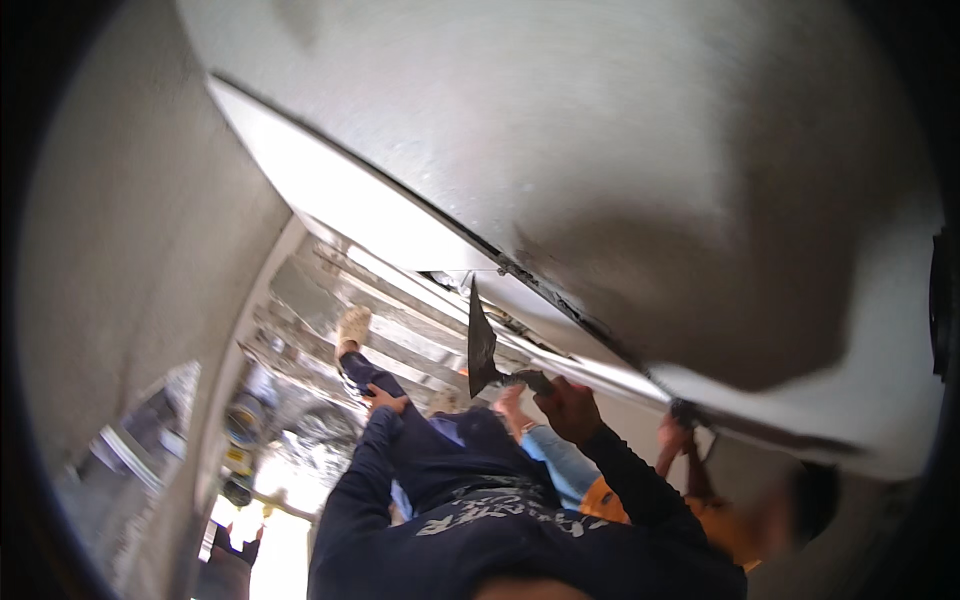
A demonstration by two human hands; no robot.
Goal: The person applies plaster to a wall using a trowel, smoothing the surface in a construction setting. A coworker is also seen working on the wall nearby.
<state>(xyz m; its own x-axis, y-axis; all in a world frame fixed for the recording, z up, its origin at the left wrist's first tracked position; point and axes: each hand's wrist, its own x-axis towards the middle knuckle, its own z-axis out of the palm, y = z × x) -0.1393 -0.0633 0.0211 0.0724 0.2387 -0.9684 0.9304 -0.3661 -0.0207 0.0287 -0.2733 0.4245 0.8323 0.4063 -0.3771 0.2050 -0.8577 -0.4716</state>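
My right hand [568, 410] grips the handle of a wide, dark metal scraper [482, 335], its blade raised upright below a long dark seam [430, 215] along the pale panelled surface [640, 150] above. My left hand [385, 398] rests on my dark trouser leg [410, 420] with its fingers lying over it, holding no tool. Beside my right arm, a co-worker in an orange top [735, 525] has a hand [675, 435] raised near the surface, on a dark tool whose shape I cannot make out.
A plain grey wall [130, 250] rises on the left. Slatted planks [300, 320] lie beneath my shoe [352, 325]. Lower down are a yellow-and-grey container [240, 450], crumpled pale material [310, 445] and another person's arm [225, 560] at the lower left.
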